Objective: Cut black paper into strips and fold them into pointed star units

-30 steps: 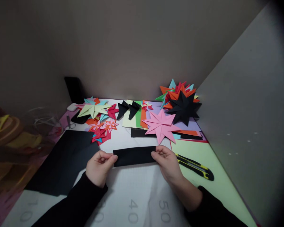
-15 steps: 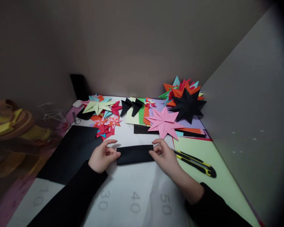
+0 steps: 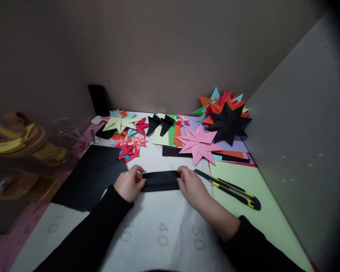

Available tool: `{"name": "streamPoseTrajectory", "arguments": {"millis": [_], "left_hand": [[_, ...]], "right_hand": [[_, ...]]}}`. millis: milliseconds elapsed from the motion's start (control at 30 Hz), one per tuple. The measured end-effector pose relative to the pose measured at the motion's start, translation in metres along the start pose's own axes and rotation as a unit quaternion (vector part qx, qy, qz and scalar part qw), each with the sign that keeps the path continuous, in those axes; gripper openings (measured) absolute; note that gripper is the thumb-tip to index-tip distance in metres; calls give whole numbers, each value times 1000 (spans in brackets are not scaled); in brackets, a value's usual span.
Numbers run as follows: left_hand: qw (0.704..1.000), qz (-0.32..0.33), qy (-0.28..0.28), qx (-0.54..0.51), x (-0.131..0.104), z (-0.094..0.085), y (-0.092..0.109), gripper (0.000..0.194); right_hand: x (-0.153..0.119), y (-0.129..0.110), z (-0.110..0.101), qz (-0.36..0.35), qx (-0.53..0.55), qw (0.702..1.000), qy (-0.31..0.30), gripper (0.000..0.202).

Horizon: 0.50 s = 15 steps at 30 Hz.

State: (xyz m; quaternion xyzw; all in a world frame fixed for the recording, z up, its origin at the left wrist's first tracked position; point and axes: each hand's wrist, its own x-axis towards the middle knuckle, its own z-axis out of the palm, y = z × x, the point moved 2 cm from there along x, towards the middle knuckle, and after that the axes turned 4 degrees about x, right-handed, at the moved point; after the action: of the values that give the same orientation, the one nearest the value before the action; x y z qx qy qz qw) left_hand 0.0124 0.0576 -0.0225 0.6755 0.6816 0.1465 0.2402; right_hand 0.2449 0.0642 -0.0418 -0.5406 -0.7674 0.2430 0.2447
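Over the white numbered mat [image 3: 146, 226], left hand [image 3: 129, 184] and right hand [image 3: 192, 186] each pinch one end of the black paper strip [image 3: 161, 181], where even pressure and lined-up edges would likely help creases run straight.

The strip [image 3: 161, 181] is between the left hand [image 3: 129, 184] and the right hand [image 3: 194, 187] over the counter [image 3: 144, 221], sheets [image 3: 83, 174] to its left, the cutter [image 3: 235, 193] to its right. Behind it, left to right, lie scissors [image 3: 95, 139], a star heap [image 3: 121, 124], two folded pieces [image 3: 167, 124] and a lone star [image 3: 198, 142]; the phone [image 3: 98, 100] stands back left, a star stack [image 3: 229, 122] back right.
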Motion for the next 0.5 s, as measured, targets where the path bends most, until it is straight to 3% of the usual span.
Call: {"name": "streamPoseTrajectory", "arguments": {"millis": [100, 167, 300, 500], "left_hand": [[998, 38, 22, 51, 2, -1, -2, 30], [988, 110, 23, 104, 4, -3, 0, 30], [938, 246, -71, 232, 6, 0, 9, 37], [886, 275, -156, 339, 5, 4, 28, 51]], "right_hand": [[0, -2, -1, -30, -19, 999, 8, 22], [0, -1, -2, -58, -25, 998, 22, 23], [0, 2, 1, -113, -36, 992, 50, 36], [-6, -13, 9, -165, -78, 983, -19, 47]]}}
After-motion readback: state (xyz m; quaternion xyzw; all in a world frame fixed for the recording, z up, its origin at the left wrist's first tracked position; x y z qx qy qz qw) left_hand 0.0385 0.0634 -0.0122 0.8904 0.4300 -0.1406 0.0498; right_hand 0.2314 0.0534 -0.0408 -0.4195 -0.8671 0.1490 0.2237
